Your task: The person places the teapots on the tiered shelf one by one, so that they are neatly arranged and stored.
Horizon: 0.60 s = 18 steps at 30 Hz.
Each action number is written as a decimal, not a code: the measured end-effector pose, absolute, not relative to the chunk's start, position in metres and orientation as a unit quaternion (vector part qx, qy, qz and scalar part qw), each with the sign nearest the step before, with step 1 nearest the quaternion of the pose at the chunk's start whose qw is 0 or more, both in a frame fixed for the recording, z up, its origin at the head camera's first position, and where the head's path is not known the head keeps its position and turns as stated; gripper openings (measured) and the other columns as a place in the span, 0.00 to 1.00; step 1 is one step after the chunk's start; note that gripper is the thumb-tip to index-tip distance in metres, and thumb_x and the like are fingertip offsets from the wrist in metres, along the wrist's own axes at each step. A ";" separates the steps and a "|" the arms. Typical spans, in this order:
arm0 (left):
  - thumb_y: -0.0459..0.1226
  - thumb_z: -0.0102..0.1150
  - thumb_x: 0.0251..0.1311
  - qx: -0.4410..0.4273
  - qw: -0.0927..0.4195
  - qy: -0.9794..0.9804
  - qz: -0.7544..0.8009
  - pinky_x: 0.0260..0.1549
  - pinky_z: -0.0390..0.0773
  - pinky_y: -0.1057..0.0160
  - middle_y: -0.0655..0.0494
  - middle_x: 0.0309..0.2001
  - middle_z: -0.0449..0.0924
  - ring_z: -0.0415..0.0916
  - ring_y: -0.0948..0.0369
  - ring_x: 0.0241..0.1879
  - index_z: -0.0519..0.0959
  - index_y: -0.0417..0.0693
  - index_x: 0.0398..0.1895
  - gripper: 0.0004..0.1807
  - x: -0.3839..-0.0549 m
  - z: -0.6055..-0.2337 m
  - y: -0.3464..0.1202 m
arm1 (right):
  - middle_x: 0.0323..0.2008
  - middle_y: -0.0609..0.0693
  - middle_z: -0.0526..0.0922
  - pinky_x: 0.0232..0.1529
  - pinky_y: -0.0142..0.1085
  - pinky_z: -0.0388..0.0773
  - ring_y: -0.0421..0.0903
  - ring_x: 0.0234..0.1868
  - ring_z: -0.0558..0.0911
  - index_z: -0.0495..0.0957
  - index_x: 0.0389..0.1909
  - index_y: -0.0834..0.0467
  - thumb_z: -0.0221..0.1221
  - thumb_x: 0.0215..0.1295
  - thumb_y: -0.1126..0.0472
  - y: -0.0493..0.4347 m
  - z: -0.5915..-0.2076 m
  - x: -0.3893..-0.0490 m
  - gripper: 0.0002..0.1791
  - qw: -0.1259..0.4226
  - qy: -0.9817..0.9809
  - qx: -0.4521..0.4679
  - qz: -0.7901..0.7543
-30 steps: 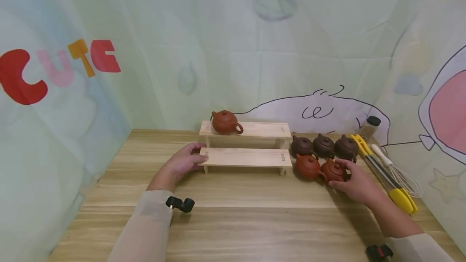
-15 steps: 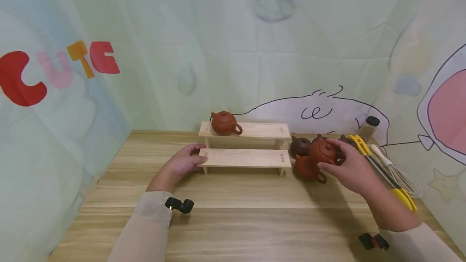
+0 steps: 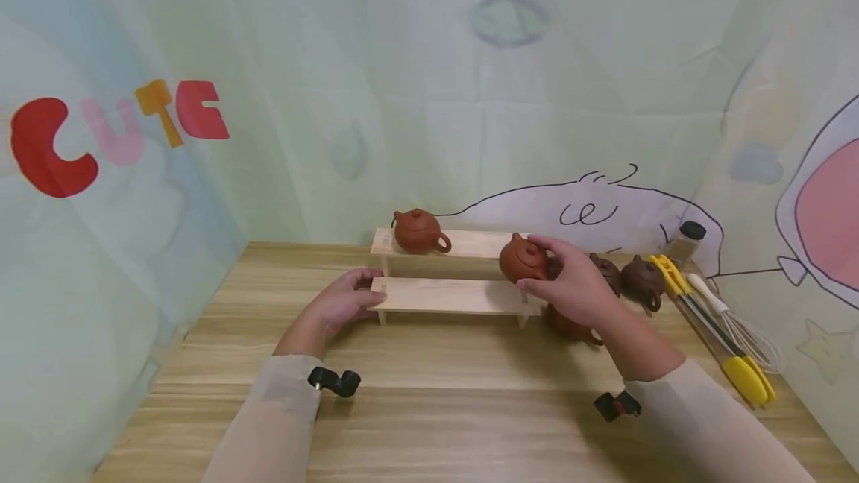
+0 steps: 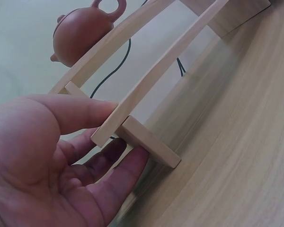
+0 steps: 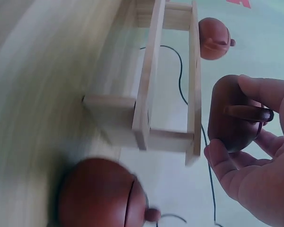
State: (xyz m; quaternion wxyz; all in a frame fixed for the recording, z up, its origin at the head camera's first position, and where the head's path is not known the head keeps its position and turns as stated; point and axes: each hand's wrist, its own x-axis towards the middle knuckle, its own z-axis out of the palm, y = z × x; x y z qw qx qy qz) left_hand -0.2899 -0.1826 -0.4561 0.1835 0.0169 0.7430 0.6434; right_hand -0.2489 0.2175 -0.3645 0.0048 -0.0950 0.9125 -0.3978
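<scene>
A two-tier wooden stand (image 3: 450, 298) is on the table. My left hand (image 3: 342, 302) grips the left end of its lower board, thumb on top and fingers curled beneath, as the left wrist view shows. A reddish-brown teapot (image 3: 417, 231) sits on the upper board's left end. My right hand (image 3: 579, 285) holds another reddish-brown teapot (image 3: 521, 259) off the table, in front of the stand's right end, with thumb and fingers on either side of its body (image 5: 234, 111). Below that hand, a third reddish teapot (image 3: 570, 325) is on the table, partly covered.
Dark brown teapots (image 3: 642, 282) stand right of the stand, partly behind my right hand. Further right lie yellow-tipped tongs (image 3: 718, 334) and a whisk (image 3: 741, 326), with a black-lidded jar (image 3: 686, 241) behind. A printed curtain (image 3: 429, 95) hangs behind the table.
My right hand has lifted the reddish teapot from beside the other one and carried it left to the stand's right end. The left hand stays on the stand.
</scene>
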 end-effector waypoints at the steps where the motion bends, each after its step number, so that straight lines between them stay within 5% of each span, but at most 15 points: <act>1: 0.31 0.60 0.74 0.017 0.183 0.743 0.644 0.62 0.85 0.53 0.36 0.72 0.66 0.79 0.52 0.60 0.61 0.33 0.77 0.33 -0.290 -0.456 -0.182 | 0.70 0.57 0.78 0.65 0.57 0.82 0.59 0.65 0.81 0.65 0.81 0.49 0.75 0.65 0.51 0.214 -0.365 -0.253 0.46 0.004 0.909 -0.099 -0.405; 12: 0.32 0.61 0.73 0.017 0.177 0.753 0.633 0.64 0.83 0.50 0.36 0.73 0.66 0.78 0.49 0.63 0.62 0.35 0.77 0.33 -0.288 -0.458 -0.182 | 0.73 0.53 0.75 0.64 0.54 0.84 0.59 0.70 0.78 0.64 0.82 0.45 0.75 0.64 0.54 0.174 -0.362 -0.289 0.47 0.030 0.900 -0.075 -0.429; 18: 0.32 0.61 0.73 0.022 0.176 0.753 0.634 0.60 0.85 0.52 0.35 0.71 0.67 0.80 0.53 0.57 0.61 0.33 0.77 0.33 -0.288 -0.458 -0.182 | 0.73 0.53 0.76 0.61 0.50 0.85 0.57 0.69 0.79 0.66 0.81 0.47 0.75 0.65 0.55 0.163 -0.360 -0.301 0.45 0.031 0.892 -0.094 -0.442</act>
